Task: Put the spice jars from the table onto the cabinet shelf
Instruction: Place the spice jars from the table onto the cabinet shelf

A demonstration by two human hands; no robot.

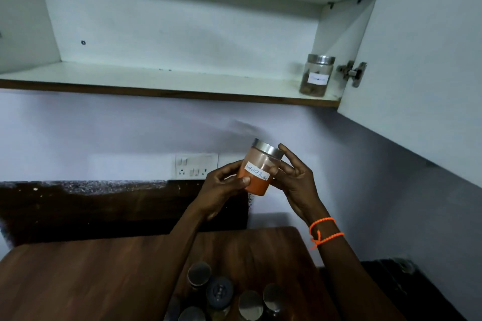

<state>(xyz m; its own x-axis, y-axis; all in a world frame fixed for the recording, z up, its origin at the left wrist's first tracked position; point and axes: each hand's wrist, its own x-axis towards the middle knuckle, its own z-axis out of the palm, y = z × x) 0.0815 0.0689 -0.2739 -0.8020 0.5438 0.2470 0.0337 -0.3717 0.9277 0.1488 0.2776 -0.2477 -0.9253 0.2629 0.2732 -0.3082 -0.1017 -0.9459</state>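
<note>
Red chilli powder jar (259, 168) was held in mid-air at about 6 o'clock of centre, tilted with its steel lid leaning toward 1 o'clock, below the cabinet shelf (156, 78) and above the wooden surface (91, 273). Left hand (224, 186) was closed on the lower body, thumb across the label; right hand (294, 177) cupped the far side with fingertips (283, 150) at the lid rim.

One jar of brown contents (316, 76) already stood on the shelf at 2 o'clock, close to the open door (417, 60) and its hinge (352, 73). Remaining jars (224, 294) clustered on the surface at 6 o'clock.

Risks, judged:
- Tilt plus fingers on the lid: if the lid was loose, powder could spill.
- A handover between hands could let the smooth wall slip, dropping the jar onto the cluster below.
- Setting down near the shelved jar could knock it toward the front edge.
</note>
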